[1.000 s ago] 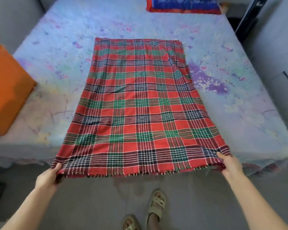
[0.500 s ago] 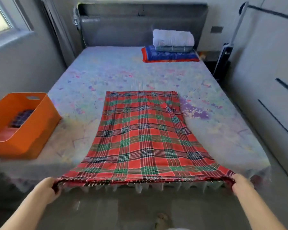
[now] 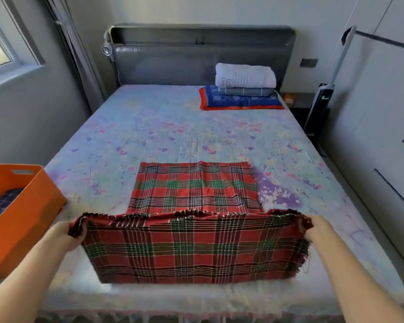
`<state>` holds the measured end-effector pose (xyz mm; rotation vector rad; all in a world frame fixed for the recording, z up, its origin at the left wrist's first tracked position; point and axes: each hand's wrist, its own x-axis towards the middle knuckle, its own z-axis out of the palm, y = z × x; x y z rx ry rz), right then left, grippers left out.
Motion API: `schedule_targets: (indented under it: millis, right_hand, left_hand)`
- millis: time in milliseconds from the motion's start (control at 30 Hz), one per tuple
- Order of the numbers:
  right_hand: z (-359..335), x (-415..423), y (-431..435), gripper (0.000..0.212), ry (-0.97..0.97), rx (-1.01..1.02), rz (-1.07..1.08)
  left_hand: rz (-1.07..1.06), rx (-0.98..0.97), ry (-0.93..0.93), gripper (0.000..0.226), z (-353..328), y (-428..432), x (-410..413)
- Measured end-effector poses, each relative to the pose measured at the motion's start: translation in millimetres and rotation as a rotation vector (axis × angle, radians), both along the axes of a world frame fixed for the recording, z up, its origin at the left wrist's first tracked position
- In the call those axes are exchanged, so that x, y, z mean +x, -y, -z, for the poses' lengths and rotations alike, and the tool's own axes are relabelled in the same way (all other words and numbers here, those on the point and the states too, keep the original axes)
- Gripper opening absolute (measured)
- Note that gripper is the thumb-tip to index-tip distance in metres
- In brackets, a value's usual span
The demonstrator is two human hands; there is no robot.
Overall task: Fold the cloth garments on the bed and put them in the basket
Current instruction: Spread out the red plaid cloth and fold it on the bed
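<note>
Between the two hands, in the head view, a red, green and black plaid cloth [image 3: 191, 248] is held stretched by its fringed near edge, which is lifted above the bed [image 3: 173, 136]. The left hand [image 3: 64, 236] is curled round the left corner of that edge, and the right hand [image 3: 317, 229] is curled round the right corner; both corners are bunched inside the fingers. Below the grip, the raised part hangs as a broad panel down to the mattress. Beyond the grip, the far part of the cloth is laid flat on the pale flowered sheet, with its far edge straight and its right side slightly creased.

To the left of the left hand, an orange basket [image 3: 21, 220] is seen on the near corner of the bed, with a dark checked cloth [image 3: 2, 202] lying inside it. Far beyond the grip, by the grey headboard [image 3: 201, 57], a stack of folded bedding [image 3: 243, 89] is set. Nothing stands between the hands and the cloth.

The fingertips of both hands are hidden in the fabric. The basket is cut off by the left edge of the frame, and both forearms by the lower edge. The strip of cloth directly behind the raised panel cannot be made out.
</note>
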<state>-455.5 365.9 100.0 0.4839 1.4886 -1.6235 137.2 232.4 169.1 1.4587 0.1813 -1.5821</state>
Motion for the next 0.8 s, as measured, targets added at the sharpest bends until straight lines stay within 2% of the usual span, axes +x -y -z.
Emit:
schedule_targets:
  millis: [67,100,167,200,367,533,633,733,800]
  right_hand:
    - [-15,-11,39,0.028,0.019,0.029,0.013]
    - [-20,-16,64,0.029,0.008,0.019,0.018]
    - [-19,-27,98,0.030,0.022,-0.001,0.002]
    - [-21,-28,110,0.030,0.030,-0.022,0.009]
    - [-8,-48,190,0.018,0.114,0.000,0.028]
    - [20,-67,257,0.021,0.218,0.056,0.120]
    - [41,-76,302,0.023,0.230,0.056,0.162]
    - [61,-84,339,0.007,0.202,0.071,0.217]
    - [83,-99,367,0.015,0.178,0.119,0.253]
  left_hand:
    - [-0.025,-0.033,-0.042,0.076,-5,42,-14]
    - [-0.065,-0.055,-0.088,0.071,-9,67,-25]
    - [-0.166,-0.106,-0.174,0.042,-8,102,-45]
    - [-0.234,-0.118,-0.189,0.036,-9,115,-53]
    - [-0.313,-0.065,-0.220,0.036,11,189,-77]
    - [-0.293,-0.049,-0.219,0.038,47,263,-98]
    - [-0.261,-0.005,-0.214,0.041,88,322,-105]
    - [-0.235,-0.042,-0.203,0.045,121,369,-119]
    - [-0.244,-0.024,-0.177,0.039,145,404,-131]
